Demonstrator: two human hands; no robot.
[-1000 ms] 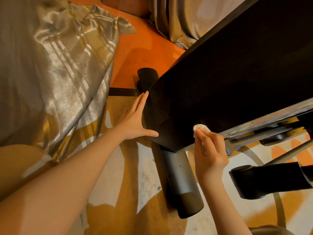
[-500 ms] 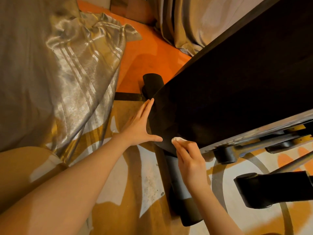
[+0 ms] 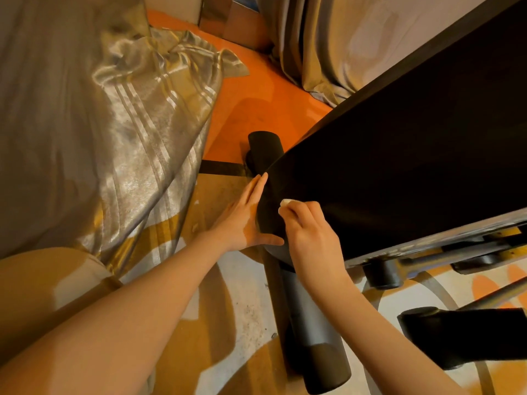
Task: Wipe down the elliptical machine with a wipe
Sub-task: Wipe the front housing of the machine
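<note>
both forearms are showing bare right up to the frame edge, the left hand [image 3: 242, 220] and right hand [image 3: 310, 240] wearing no gloves, rings or watch.

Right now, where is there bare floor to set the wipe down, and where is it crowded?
Bare floor lies between the left forearm and the base tube, and an orange strip between the curtains. It is crowded at the black housing, where the left hand and the right hand with the wipe meet.
</note>
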